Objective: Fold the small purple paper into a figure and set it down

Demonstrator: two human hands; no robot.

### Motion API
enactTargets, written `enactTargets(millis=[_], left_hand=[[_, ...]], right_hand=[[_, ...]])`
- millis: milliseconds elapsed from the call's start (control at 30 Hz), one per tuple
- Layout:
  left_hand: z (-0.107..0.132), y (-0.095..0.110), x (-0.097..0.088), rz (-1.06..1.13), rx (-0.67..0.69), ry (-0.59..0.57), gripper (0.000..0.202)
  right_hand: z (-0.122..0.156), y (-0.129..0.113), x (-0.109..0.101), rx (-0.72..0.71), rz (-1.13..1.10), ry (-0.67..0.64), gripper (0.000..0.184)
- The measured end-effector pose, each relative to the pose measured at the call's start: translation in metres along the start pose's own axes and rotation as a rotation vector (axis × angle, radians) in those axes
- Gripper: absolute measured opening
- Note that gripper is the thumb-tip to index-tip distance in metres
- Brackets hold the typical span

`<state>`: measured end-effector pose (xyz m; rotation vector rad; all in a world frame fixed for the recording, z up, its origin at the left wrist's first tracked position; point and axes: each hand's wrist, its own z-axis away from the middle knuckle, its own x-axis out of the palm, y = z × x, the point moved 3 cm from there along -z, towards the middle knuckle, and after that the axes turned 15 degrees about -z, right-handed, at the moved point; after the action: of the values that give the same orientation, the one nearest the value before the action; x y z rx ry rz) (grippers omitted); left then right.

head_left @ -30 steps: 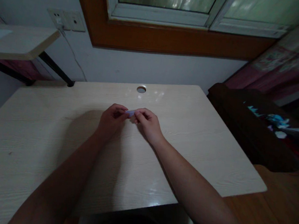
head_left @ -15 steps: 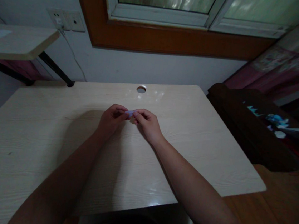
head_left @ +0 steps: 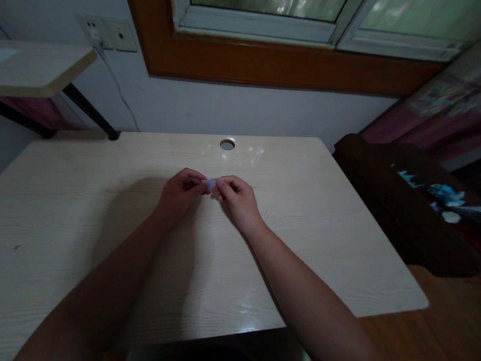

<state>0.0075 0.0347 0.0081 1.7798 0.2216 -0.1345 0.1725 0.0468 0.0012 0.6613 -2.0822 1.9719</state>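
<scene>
A small pale purple piece (head_left: 210, 184), thin and perhaps folded paper, is pinched between my two hands just above the desk. My left hand (head_left: 182, 190) grips its left end between thumb and fingers. At the right end, the thumb and forefinger of my right hand (head_left: 237, 196) are closed on it. Fingers hide most of the piece, so its full shape and exact kind cannot be made out. Both forearms reach over the pale wood-grain desk (head_left: 317, 230).
A round cable hole (head_left: 227, 145) lies near the desk's back edge. At the left stands a raised shelf (head_left: 31, 72) on black legs. A white cord (head_left: 118, 88) hangs from a wall socket (head_left: 109, 33). Dark furniture (head_left: 410, 217) with clutter stands beyond the desk's right edge.
My right fingers have shifted very slightly to the right along the purple piece. Otherwise the hands and the desk look the same.
</scene>
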Motion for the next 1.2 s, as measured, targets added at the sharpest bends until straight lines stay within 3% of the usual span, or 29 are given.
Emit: enactTargets(millis=[467, 1200], left_hand=[[-0.002, -0.005, -0.001, -0.009, -0.087, 0.007, 0.035], [0.001, -0.001, 0.003, 0.045, -0.112, -0.008, 0.032]], right_hand=[[-0.001, 0.002, 0.002, 0.054, 0.031, -0.034, 0.029], [-0.004, 0.007, -0.001, 0.050, 0.031, -0.031, 0.032]])
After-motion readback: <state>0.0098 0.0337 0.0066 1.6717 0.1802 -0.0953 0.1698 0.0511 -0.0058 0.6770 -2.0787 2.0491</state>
